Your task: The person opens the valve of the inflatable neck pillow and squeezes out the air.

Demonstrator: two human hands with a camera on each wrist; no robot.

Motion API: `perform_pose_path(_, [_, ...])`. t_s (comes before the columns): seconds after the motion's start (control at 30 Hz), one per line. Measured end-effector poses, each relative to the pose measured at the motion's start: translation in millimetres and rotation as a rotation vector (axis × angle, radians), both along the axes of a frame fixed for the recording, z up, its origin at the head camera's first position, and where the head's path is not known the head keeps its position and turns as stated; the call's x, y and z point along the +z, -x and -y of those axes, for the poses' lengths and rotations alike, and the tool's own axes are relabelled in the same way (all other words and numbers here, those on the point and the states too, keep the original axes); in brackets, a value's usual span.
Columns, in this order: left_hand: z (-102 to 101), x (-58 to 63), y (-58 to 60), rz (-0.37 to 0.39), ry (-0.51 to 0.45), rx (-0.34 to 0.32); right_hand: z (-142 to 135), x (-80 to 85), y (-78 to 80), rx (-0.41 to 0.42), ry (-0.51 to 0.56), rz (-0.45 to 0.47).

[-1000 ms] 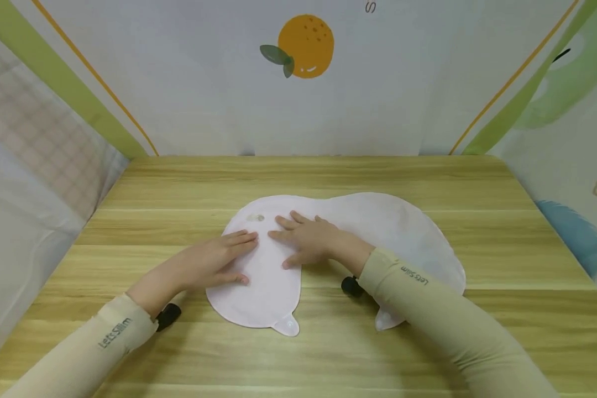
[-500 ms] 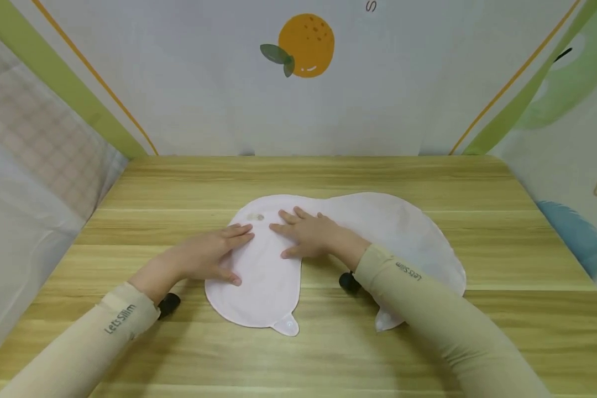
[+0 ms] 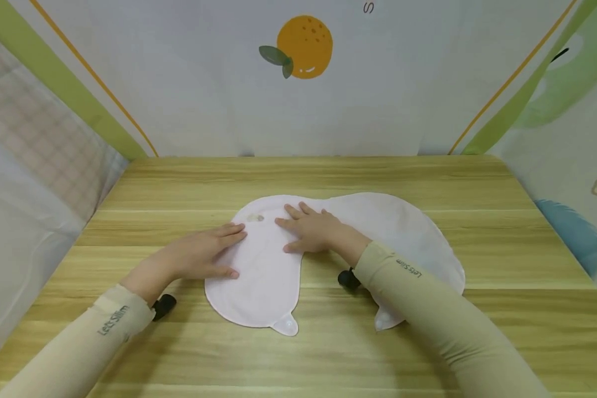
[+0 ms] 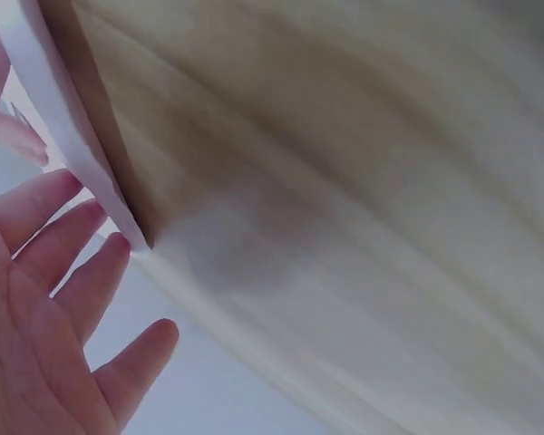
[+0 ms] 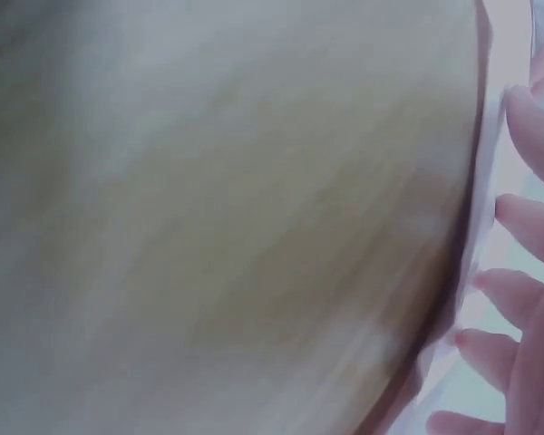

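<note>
Grip, both hands: not closed on anything; left hand (image 3: 204, 254) and right hand (image 3: 314, 229) have fingers extended and spread, with fingertips resting on the pale flat piece (image 3: 266, 287) rather than pinching it.

Head view: the piece lies flat on the wooden table (image 3: 502, 237), from the centre toward 5 o'clock, arched, with two lobes pointing to 6 o'clock; the left hand sits at 8 o'clock on the outer edge of the left lobe; the right hand sits just below centre, on the inner edge of the same lobe; a small mark (image 3: 255, 218) lies between the two sets of fingertips; the left tab (image 3: 285, 324) shows at 6 o'clock, the right tab (image 3: 384, 319) at 5 o'clock. Change: both hands have shifted outward and slightly toward 12 o'clock, widening the gap between them; the piece's outline is practically unaltered; judged from this, the hands are repositioning on the lobe, not displacing it.

Left wrist view: hand at 8 o'clock; fingertips meet the piece's edge near 9 o'clock.

Right wrist view: hand at 3 o'clock, partly cropped; fingertips lie along the edge; pressure cannot be told.
</note>
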State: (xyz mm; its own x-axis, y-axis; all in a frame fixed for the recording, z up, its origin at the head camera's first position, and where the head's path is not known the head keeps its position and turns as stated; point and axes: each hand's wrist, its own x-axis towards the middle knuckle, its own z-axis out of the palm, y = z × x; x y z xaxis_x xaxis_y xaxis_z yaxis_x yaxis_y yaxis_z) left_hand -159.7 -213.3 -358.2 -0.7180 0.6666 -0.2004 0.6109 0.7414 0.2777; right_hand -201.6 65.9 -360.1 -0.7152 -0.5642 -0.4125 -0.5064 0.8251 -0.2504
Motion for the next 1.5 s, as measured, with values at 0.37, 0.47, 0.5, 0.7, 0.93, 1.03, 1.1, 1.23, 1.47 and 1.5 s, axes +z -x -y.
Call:
perform_pose_path(0.37, [-16.4,0.8,9.3,-0.038,-0.020,-0.060,10.0,-0.1,3.3,-0.006,0.055,0.012])
perform_pose_path(0.47, [-17.6,0.1,11.7,-0.036,-0.011,-0.062,11.9,-1.2,5.4,-0.010,0.045,0.015])
perform_pose_path(0.5, [-17.8,-0.1,12.3,-0.031,-0.010,-0.059,12.4,-1.5,6.2,-0.011,0.041,0.016])
perform_pose_path(0.7, [-14.8,-0.5,13.9,0.009,0.010,-0.006,13.6,-1.7,9.4,-0.027,0.033,0.024])
perform_pose_path(0.93, [-7.7,0.2,13.1,0.029,0.038,0.033,11.4,-2.2,11.6,-0.040,0.022,0.015])
perform_pose_path(1.03, [-5.5,0.9,12.2,0.037,0.044,0.051,10.3,-2.0,11.6,-0.047,0.022,0.013])
perform_pose_path(1.1, [-4.6,0.9,11.9,0.033,0.041,0.052,9.9,-2.1,11.6,-0.052,0.023,0.013])
perform_pose_path(1.23, [-3.3,0.2,12.4,0.036,0.034,0.059,10.7,-2.7,12.5,-0.062,0.016,0.024])
perform_pose_path(1.47, [-0.9,1.7,13.3,0.050,0.023,0.062,12.9,-1.2,16.5,-0.080,-0.009,0.046])
perform_pose_path(1.5, [-0.7,1.8,13.4,0.055,0.025,0.069,12.7,-0.7,17.0,-0.086,-0.011,0.048])
